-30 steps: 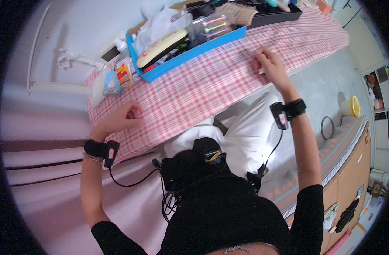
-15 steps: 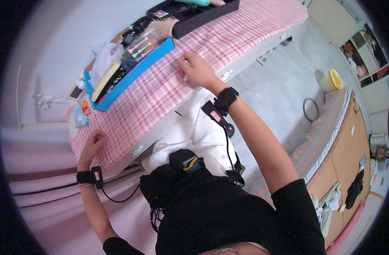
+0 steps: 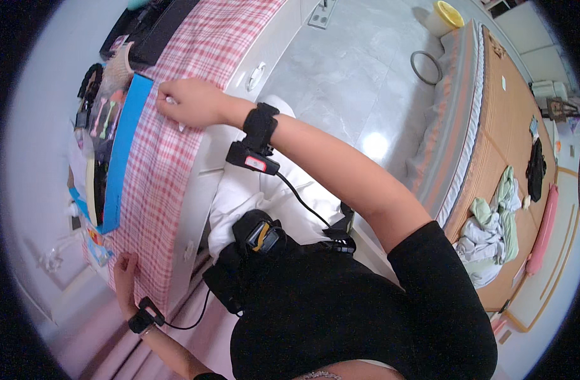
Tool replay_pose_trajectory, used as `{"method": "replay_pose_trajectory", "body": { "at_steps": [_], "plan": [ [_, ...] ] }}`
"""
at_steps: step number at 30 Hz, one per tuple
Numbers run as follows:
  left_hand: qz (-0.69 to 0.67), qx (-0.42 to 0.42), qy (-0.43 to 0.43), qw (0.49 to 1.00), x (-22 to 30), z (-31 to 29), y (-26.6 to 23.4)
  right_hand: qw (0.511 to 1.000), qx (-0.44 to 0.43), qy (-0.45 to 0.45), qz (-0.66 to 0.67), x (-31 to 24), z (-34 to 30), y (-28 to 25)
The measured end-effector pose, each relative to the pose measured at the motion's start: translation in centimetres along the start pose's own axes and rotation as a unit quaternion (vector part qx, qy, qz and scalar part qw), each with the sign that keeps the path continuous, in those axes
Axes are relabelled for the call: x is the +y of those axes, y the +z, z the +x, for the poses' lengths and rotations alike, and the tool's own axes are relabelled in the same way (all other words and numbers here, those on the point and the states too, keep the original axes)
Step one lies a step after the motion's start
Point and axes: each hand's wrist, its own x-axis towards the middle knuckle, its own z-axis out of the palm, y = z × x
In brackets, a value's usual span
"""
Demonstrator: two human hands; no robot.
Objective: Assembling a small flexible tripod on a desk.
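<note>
My right hand (image 3: 192,104) is closed over the red-and-white checked tablecloth (image 3: 152,171). A small white thing (image 3: 171,100) shows between its fingers, too little of it visible to name. Just left of this hand stands a blue open box (image 3: 126,155) holding a hairbrush (image 3: 118,68), pink and green small items and other odds and ends. My left hand (image 3: 125,273) rests at the near end of the cloth with its fingers curled in, and I see nothing in it. Beside it lie small coloured packets (image 3: 99,248).
A black box (image 3: 157,35) sits at the table's far end, against the wall. White drawers with handles (image 3: 256,76) run under the table edge. Right of me are a grey floor, a yellow-lined bin (image 3: 447,19), a ring (image 3: 426,68) and a bed (image 3: 492,139) with clothes (image 3: 486,231).
The whole view has turned, so the table now runs steeply along the left side and more of the bed shows. My right hand remains closed around the small white thing; my left stays near the packets.
</note>
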Motion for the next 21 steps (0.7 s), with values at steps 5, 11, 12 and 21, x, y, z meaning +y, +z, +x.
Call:
{"method": "replay_pose_trajectory", "body": {
  "at_steps": [5,11,12,21],
  "plan": [
    [0.062,-0.054,-0.053,0.995,-0.4,1.5,-2.5,0.998,-0.038,0.026,0.035,-0.8,0.1,-0.1],
    [0.021,-0.04,-0.095,0.995,-0.6,0.8,-3.5,0.993,-0.057,0.024,0.098,-1.6,-0.1,-0.2],
    [0.029,-0.009,-0.088,0.996,-1.8,0.6,-3.6,0.991,-0.077,0.028,0.102,-1.7,0.0,-0.6],
    [-0.051,-0.137,-0.22,0.965,-4.0,2.1,-2.6,0.934,-0.153,0.09,0.309,-1.3,1.9,-8.7]
  ]
}}
